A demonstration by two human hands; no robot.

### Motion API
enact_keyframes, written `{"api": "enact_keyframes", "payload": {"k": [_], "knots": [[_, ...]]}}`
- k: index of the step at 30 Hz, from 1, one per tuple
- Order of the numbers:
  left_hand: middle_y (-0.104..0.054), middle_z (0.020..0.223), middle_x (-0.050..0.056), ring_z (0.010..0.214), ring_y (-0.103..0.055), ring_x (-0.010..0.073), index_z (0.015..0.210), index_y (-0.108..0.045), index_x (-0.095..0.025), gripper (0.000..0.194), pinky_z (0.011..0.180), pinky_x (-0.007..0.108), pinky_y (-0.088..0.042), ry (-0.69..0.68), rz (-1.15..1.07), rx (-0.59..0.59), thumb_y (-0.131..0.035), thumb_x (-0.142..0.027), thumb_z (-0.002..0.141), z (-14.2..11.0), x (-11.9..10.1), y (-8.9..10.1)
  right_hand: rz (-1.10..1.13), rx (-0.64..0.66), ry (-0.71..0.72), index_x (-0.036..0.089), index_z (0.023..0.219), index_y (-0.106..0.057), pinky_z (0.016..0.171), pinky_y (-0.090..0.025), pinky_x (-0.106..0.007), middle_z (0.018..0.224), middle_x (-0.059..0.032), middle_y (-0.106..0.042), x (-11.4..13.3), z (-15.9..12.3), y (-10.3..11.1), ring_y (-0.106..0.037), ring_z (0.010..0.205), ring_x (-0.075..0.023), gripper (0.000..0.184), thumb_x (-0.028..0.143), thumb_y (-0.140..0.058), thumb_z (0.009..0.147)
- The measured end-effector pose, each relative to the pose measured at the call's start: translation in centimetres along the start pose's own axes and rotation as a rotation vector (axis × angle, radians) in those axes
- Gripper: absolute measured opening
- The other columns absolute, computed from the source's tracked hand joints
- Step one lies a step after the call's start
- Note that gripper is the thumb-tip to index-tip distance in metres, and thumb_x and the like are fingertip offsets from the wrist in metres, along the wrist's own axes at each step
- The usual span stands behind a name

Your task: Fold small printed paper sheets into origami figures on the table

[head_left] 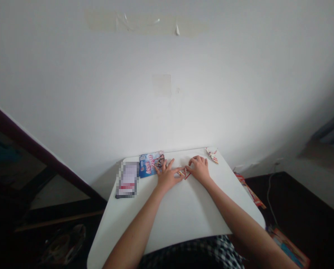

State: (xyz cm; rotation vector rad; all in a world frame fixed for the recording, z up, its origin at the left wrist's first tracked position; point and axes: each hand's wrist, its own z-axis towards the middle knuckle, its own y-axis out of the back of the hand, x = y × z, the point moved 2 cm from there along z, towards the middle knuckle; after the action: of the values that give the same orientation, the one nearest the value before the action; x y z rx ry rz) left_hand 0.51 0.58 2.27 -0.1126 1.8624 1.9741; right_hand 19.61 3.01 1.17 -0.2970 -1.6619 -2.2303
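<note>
In front of you, the folded paper [186, 174] looks thin and crisply creased, with a printed surface; the folded piece [212, 154] at the far corner looks like similar printed paper. Your tabletop [181, 216] is smooth and white with a soft sheen, while the blue printed sheet [147, 170] looks like smooth paper. Pixelation hides the phone's [127, 179] finish. Facing you, the wall [212, 82] reads matt, with glossy clear tape [177, 30] on it. Your checked garment [212, 248] is woven-looking cloth.

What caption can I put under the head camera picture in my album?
Left fingers and right fingers touch a small folded paper on a white table.
</note>
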Motion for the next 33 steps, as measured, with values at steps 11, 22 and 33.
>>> {"api": "enact_keyframes", "payload": {"k": [11,22,33], "knots": [[-0.029,0.171,-0.004,0.157,-0.018,0.0442,0.134,-0.063,-0.055,0.052,0.117,0.083,-0.001,0.017,0.020,-0.012,-0.069,-0.063,0.083,0.2,0.5,-0.6,0.086,0.022,0.043,0.039,0.114,-0.077,0.119,-0.021,-0.066,0.129,-0.0057,-0.062,-0.5,-0.1,-0.2,-0.050,0.126,-0.0290,0.024,0.033,-0.063,0.096],[-0.030,0.171,-0.005,0.157,-0.017,0.0453,0.133,-0.063,-0.058,0.052,0.114,0.084,0.000,0.031,-0.017,-0.002,-0.068,-0.067,0.082,0.3,0.5,-0.4,0.071,0.027,-0.005,0.036,0.107,-0.078,0.118,-0.021,-0.063,0.127,-0.0050,-0.062,0.0,0.2,0.0,-0.048,0.129,-0.0310,0.019,0.039,-0.070,0.091],[-0.030,0.171,-0.004,0.157,-0.017,0.0448,0.133,-0.064,-0.055,0.052,0.117,0.081,-0.002,0.037,-0.002,0.002,-0.070,-0.064,0.081,0.3,0.3,-0.2,0.040,0.011,-0.016,0.034,0.107,-0.076,0.118,-0.022,-0.062,0.125,-0.0054,-0.062,0.6,0.2,0.1,-0.048,0.127,-0.0310,0.022,0.043,-0.073,0.088]]}}
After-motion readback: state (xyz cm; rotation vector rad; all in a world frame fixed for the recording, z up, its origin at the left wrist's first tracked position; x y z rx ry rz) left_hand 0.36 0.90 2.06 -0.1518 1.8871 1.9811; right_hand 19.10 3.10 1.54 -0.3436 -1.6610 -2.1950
